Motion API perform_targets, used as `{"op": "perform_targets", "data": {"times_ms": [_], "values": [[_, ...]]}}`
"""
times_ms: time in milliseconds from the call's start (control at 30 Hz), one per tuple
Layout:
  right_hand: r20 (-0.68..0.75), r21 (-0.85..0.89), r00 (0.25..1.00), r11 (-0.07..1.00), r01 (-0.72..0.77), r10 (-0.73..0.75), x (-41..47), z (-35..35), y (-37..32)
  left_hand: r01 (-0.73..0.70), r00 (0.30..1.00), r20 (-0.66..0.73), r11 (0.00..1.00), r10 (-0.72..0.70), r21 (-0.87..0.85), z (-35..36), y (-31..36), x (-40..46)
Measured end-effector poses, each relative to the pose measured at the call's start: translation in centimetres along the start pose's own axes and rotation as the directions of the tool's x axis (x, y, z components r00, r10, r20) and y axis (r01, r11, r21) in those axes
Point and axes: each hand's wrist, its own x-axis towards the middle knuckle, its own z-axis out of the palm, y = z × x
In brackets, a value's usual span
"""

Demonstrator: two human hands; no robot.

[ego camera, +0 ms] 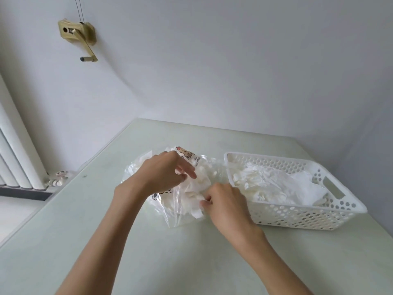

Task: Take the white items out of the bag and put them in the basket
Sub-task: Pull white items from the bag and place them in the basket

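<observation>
Right hand (225,201) pinches a white item (196,195) at the clear plastic bag (170,207) mouth. Left hand (163,171), fingers curled, holds the bag's top (grip partly hidden). White perforated basket (276,216) sits just right of the right hand, some items (282,184) already in; pull goes right.

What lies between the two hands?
In the head view, white items inside the clear bag lie between the left hand and the right hand.

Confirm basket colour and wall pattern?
White basket, walls perforated with rows of round holes, a slot handle at the end. Head view shows it.
</observation>
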Motion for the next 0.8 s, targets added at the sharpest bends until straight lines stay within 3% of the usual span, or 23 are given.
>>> {"op": "perform_targets", "data": {"times_ms": [100,200,300,367,567,633,733,800], "values": [[-0.162,0.016,0.985,0.998,0.054,-0.051,-0.7,-2.3,0.7,0.028,0.999,0.04,0.999,-0.029,0.017,0.5,0.0,0.0],[-0.344,0.169,0.937,0.978,0.119,-0.055,-0.5,-3.7,1.9,0.048,0.998,0.03,0.998,-0.049,0.04,0.8,0.2,0.1],[-0.246,0.343,0.968,0.928,0.144,-0.059,0.5,-3.9,3.2,0.063,0.997,0.036,0.998,-0.064,0.021,1.0,0.0,0.2],[-0.315,0.471,0.949,0.869,0.15,0.007,1.0,-4.3,4.1,0.06,0.998,0.029,0.998,-0.059,-0.005,1.0,-0.2,0.4],[-0.322,0.641,0.946,0.74,0.204,0.018,0.0,-5.0,4.3,0.073,0.997,0.012,0.997,-0.072,-0.01,1.4,-0.4,0.3],[-0.234,0.665,0.971,0.721,0.193,-0.044,-0.6,-5.0,4.6,0.069,0.997,0.03,0.997,-0.07,0.022,1.7,-0.3,0.4],[-0.325,0.711,0.943,0.675,0.196,0.069,-0.6,-5.1,5.4,0.059,0.998,0.016,0.998,-0.059,-0.006,1.9,-0.4,0.5],[-0.256,0.702,0.967,0.689,0.181,0.007,-0.6,-5.2,5.1,0.051,0.998,0.02,0.998,-0.052,0.027,1.7,-0.4,0.6]]}}
